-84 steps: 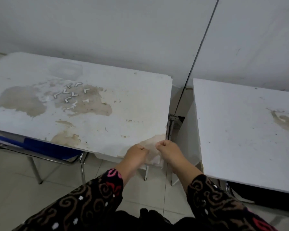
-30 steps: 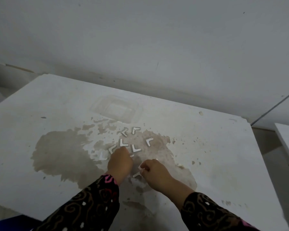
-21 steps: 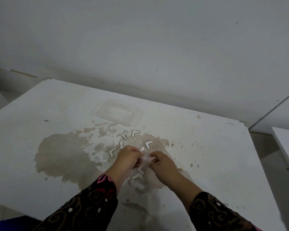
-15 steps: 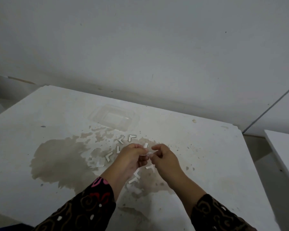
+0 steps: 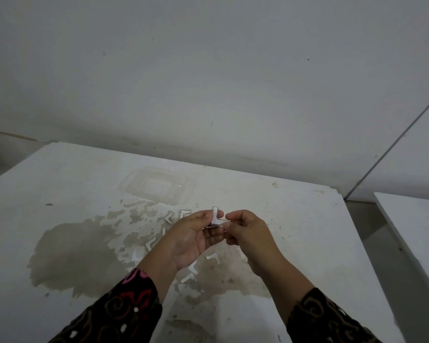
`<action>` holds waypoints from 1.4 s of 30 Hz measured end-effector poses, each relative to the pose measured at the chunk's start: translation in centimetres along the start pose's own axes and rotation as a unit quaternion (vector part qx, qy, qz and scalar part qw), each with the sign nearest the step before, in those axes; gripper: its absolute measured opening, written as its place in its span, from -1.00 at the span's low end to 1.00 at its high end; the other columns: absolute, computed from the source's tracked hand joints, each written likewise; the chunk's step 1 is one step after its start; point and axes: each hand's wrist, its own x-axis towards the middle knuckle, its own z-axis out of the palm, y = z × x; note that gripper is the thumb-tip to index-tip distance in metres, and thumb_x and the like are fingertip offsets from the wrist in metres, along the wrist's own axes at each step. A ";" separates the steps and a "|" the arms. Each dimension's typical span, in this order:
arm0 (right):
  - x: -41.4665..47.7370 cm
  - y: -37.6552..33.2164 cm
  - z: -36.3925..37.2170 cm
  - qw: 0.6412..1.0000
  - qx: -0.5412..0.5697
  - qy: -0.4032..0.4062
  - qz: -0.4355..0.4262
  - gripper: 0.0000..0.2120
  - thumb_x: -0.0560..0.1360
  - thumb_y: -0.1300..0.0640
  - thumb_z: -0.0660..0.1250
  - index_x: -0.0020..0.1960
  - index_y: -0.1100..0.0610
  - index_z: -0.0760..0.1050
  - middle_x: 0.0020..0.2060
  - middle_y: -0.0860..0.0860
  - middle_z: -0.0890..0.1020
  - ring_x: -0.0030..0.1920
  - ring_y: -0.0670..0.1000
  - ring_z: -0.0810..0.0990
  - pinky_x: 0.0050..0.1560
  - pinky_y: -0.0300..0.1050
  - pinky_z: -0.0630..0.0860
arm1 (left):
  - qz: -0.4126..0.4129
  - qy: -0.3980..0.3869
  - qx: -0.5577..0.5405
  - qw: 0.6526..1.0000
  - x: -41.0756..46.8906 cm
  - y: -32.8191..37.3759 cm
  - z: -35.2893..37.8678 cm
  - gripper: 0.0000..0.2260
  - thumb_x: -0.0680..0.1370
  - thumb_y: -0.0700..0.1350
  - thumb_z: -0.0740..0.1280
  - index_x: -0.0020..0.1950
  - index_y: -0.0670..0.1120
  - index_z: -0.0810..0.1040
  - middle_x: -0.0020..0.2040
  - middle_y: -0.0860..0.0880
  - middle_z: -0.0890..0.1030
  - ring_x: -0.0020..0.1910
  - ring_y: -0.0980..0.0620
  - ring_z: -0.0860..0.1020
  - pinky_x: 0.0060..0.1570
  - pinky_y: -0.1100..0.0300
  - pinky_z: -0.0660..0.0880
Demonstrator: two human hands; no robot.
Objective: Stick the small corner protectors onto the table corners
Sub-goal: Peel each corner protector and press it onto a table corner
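Left grip [image 5: 191,240] low on corner protector [image 5: 215,216]

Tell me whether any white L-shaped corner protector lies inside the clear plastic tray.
No, the clear plastic tray looks empty; the loose white L-shaped corner protectors lie scattered outside it.

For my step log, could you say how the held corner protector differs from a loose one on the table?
The held corner protector is pinched between left hand and right hand above the table; the loose corner protector lies untouched. The held one's arm points up; the loose one lies flat. Both are small, white, L-shaped.
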 end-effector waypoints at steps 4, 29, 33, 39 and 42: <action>0.0 0.2 -0.3 0.999 -0.031 0.038 -0.011 -0.95 0.48 0.21 0.36 -0.06 0.14 0.54 -0.25 0.07 0.62 -0.26 0.01 0.57 -0.19 -0.12 0.55 | 0.006 -0.007 -0.020 1.000 0.2 -0.4 0.3 -0.80 0.62 -0.23 0.16 0.03 -0.21 0.58 -0.14 -0.18 0.60 -0.20 -0.01 0.60 -0.06 0.13 0.58; 0.3 -0.3 0.5 0.981 -0.157 0.069 -0.091 -0.89 0.49 0.07 0.33 -0.20 0.05 0.52 -0.07 -0.06 0.52 -0.11 -0.13 0.52 -0.18 -0.30 0.42 | 0.010 0.013 -0.025 1.000 0.7 -0.9 0.0 -0.83 0.58 -0.26 0.23 0.08 -0.25 0.57 -0.03 -0.19 0.62 -0.01 -0.10 0.60 0.03 0.11 0.59; 0.6 -0.1 0.6 0.960 -0.238 0.025 -0.143 -0.86 0.53 0.07 0.30 0.06 -0.14 0.49 0.05 -0.15 0.41 -0.05 -0.19 0.47 -0.13 -0.44 0.38 | -0.001 0.011 -0.018 1.000 0.8 -1.0 -0.2 -0.82 0.53 -0.20 0.29 0.07 -0.26 0.56 -0.08 -0.16 0.61 0.00 -0.12 0.57 0.14 0.00 0.51; 0.8 0.2 0.5 0.938 -0.291 0.047 -0.184 -0.84 0.51 0.09 0.34 0.07 -0.08 0.57 0.10 -0.11 0.43 0.07 -0.12 0.45 -0.11 -0.48 0.32 | -0.012 0.001 -0.014 1.000 0.6 -1.3 -0.1 -0.83 0.52 -0.19 0.28 0.03 -0.26 0.55 -0.13 -0.16 0.60 -0.13 -0.06 0.58 0.01 0.07 0.56; 0.8 0.4 0.6 0.919 -0.328 0.065 -0.210 -0.82 0.51 0.09 0.33 0.10 -0.04 0.59 0.14 -0.07 0.44 0.14 -0.08 0.45 -0.09 -0.46 0.30 | -0.013 0.005 -0.017 1.000 0.6 -1.3 -0.2 -0.80 0.52 -0.19 0.28 0.06 -0.27 0.55 -0.11 -0.16 0.60 -0.13 -0.06 0.57 -0.01 0.07 0.56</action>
